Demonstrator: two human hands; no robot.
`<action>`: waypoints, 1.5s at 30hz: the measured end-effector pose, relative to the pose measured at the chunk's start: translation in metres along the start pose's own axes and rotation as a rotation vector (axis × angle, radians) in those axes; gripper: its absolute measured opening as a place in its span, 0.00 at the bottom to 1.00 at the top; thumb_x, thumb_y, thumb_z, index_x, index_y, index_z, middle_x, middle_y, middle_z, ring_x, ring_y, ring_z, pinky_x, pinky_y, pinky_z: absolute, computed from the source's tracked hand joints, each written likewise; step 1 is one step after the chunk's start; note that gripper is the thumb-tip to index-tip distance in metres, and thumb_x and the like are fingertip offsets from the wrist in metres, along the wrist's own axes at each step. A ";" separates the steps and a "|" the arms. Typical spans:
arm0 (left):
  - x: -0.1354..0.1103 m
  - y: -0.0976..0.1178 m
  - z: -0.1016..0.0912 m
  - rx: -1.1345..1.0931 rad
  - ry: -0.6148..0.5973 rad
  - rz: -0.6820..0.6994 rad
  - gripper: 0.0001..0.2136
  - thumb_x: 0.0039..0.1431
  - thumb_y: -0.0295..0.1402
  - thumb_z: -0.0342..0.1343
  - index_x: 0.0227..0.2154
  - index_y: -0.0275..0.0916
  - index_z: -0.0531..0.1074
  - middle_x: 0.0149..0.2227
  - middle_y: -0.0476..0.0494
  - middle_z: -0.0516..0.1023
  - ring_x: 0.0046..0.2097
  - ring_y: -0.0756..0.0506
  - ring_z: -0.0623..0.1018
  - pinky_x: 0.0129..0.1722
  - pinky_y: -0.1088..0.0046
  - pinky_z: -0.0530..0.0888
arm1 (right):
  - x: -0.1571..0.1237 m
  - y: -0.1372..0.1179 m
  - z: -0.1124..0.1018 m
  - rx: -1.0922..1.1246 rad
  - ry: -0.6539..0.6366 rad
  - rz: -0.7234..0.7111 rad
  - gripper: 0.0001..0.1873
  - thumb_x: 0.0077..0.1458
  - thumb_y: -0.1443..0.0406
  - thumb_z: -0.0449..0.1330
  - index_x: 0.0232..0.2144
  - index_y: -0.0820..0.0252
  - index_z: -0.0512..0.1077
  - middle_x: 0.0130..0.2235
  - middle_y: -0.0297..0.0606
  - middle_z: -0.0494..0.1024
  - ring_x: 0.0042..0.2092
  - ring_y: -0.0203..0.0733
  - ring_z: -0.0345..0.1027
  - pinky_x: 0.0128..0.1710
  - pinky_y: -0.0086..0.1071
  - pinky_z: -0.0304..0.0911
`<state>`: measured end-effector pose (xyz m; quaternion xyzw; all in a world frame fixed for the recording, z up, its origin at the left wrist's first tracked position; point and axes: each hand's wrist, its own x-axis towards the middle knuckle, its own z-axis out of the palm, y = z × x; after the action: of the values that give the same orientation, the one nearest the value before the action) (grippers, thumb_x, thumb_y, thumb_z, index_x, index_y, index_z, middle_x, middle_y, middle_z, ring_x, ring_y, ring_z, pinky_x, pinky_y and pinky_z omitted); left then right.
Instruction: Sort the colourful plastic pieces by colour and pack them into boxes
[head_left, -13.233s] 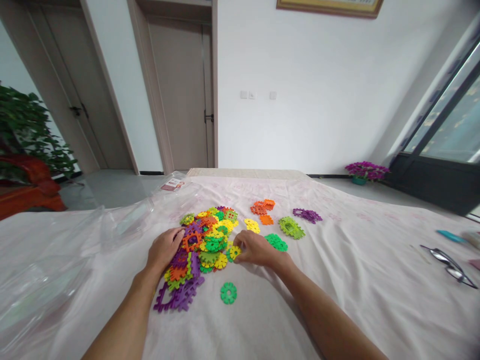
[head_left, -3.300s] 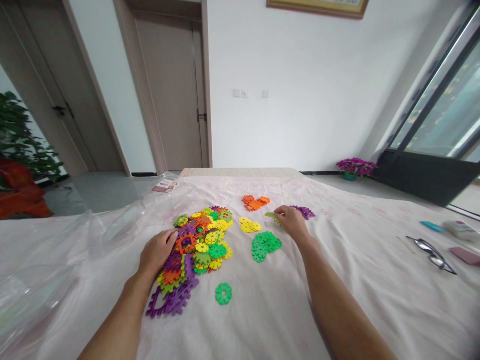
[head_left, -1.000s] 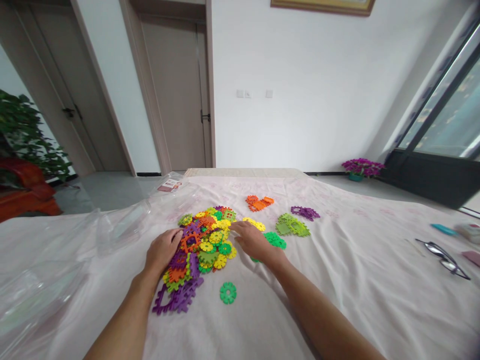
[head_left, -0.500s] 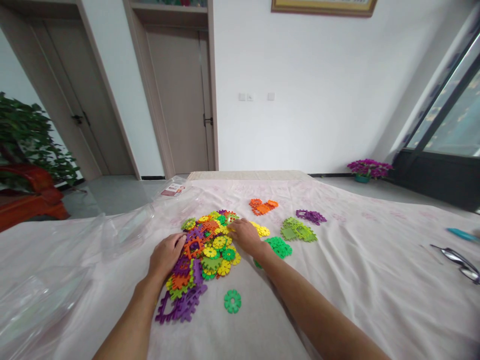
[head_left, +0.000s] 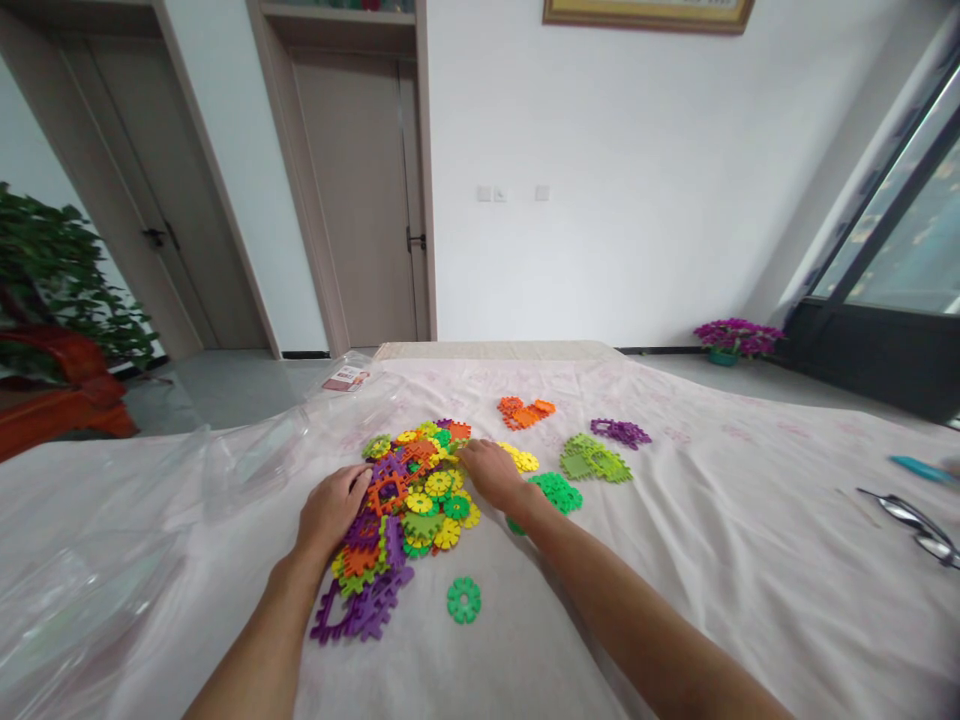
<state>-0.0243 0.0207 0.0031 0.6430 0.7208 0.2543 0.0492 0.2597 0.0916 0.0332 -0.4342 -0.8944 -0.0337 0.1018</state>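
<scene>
A mixed pile of plastic interlocking building pieces [head_left: 420,500] lies on the cloth, with purple, orange, yellow and green squares and notched discs overlapping. My left hand [head_left: 328,512] rests against the pile's left side, fingers stretched along it and holding nothing that I can see. At the upper right of the pile, my right hand [head_left: 489,472] has its fingers closed on the edge of a light green building piece [head_left: 455,449]; its fingertips are partly hidden. One green notched disc [head_left: 464,600] lies alone in front of the pile.
Sorted groups lie beyond and right of my right hand: orange pieces [head_left: 526,412], purple pieces [head_left: 621,432], light green pieces [head_left: 595,459], green discs [head_left: 556,492] and yellow discs [head_left: 523,458]. Clear plastic packaging [head_left: 259,455] spreads at left. Glasses [head_left: 911,520] lie far right.
The light green piece at my right fingertips has tilted, and its opening no longer shows. My right hand has shifted very slightly; my left hand stays in place.
</scene>
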 end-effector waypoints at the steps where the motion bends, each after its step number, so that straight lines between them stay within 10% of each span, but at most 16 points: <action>1: 0.000 0.000 0.000 0.001 0.002 0.001 0.22 0.66 0.44 0.39 0.48 0.43 0.74 0.53 0.46 0.77 0.53 0.44 0.75 0.54 0.70 0.67 | -0.001 0.001 0.000 0.026 0.005 0.027 0.12 0.65 0.69 0.49 0.40 0.57 0.73 0.42 0.42 0.77 0.45 0.42 0.69 0.43 0.31 0.58; 15: 0.002 -0.004 0.003 0.009 -0.017 0.002 0.22 0.66 0.45 0.38 0.49 0.43 0.74 0.54 0.46 0.76 0.55 0.44 0.74 0.55 0.71 0.66 | -0.030 0.065 -0.021 0.257 0.119 0.489 0.19 0.66 0.61 0.45 0.34 0.61 0.74 0.34 0.41 0.77 0.36 0.39 0.68 0.33 0.28 0.52; 21: 0.002 -0.004 0.004 0.021 -0.011 0.000 0.23 0.66 0.45 0.38 0.49 0.42 0.74 0.54 0.45 0.77 0.54 0.44 0.74 0.54 0.70 0.67 | -0.048 0.083 -0.027 0.194 -0.001 0.644 0.29 0.54 0.51 0.60 0.55 0.56 0.68 0.52 0.46 0.71 0.47 0.46 0.69 0.39 0.32 0.58; 25: 0.001 -0.004 0.004 0.027 -0.010 -0.009 0.23 0.66 0.45 0.38 0.50 0.43 0.74 0.54 0.46 0.77 0.55 0.44 0.74 0.54 0.70 0.67 | -0.048 0.076 -0.025 0.155 -0.078 0.583 0.41 0.43 0.50 0.68 0.58 0.54 0.65 0.54 0.47 0.68 0.50 0.51 0.68 0.42 0.34 0.61; 36: 0.002 -0.004 0.004 0.003 0.011 0.009 0.21 0.66 0.44 0.39 0.48 0.43 0.75 0.53 0.47 0.77 0.53 0.45 0.75 0.54 0.71 0.67 | -0.034 0.073 0.000 0.160 0.227 0.511 0.22 0.57 0.65 0.58 0.55 0.59 0.69 0.52 0.46 0.69 0.51 0.45 0.66 0.49 0.32 0.60; 45: 0.002 -0.005 0.004 -0.004 0.004 0.013 0.21 0.66 0.44 0.39 0.48 0.43 0.74 0.53 0.47 0.77 0.54 0.45 0.74 0.54 0.71 0.67 | -0.026 0.016 0.004 0.076 0.093 0.069 0.25 0.60 0.66 0.55 0.60 0.54 0.64 0.62 0.39 0.66 0.62 0.48 0.53 0.60 0.39 0.50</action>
<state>-0.0274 0.0235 -0.0020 0.6471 0.7161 0.2573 0.0474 0.2869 0.0819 0.0235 -0.4584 -0.8739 -0.0162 0.1609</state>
